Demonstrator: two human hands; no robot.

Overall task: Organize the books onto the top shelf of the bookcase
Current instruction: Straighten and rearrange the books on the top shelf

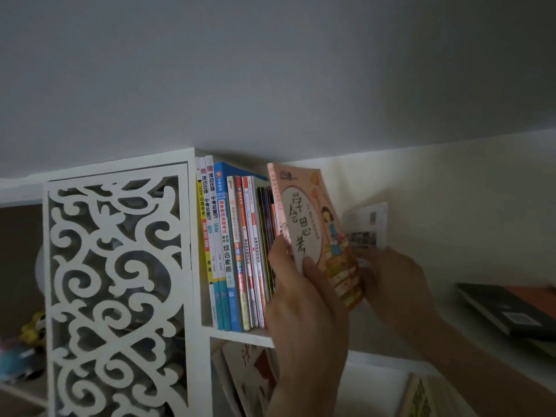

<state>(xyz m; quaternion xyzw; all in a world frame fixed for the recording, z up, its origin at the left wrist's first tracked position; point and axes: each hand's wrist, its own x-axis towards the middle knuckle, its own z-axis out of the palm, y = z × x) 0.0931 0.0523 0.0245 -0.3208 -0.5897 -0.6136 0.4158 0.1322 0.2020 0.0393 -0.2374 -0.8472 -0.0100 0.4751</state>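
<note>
We see a pink book (313, 224) held upright but tilted, its top leaning left toward the row of standing books (237, 251) on the top shelf (240, 333) of the white bookcase (192, 236). Our left hand (304, 308) grips the pink book at its lower left corner: the thumb lies across the front cover near the bottom of the oval title panel, while the other fingers curl round the spine side, between this book and the row to its left. Our right hand (391, 281) sits at the book's lower right edge, fingers curled toward the back cover; they are blurred, so we cannot tell exactly how they hold it. Behind that hand, a white printed cover or page (365, 225) stands out to the right of the pink book; whether it belongs to the same book we cannot tell.

The row holds about 10 upright books, with 2 tall white and yellow spines at the far left, then a blue 1. Left of the row is a carved white scrollwork panel (117, 296). A dark book (508, 311) lies flat on a surface at the right.
</note>
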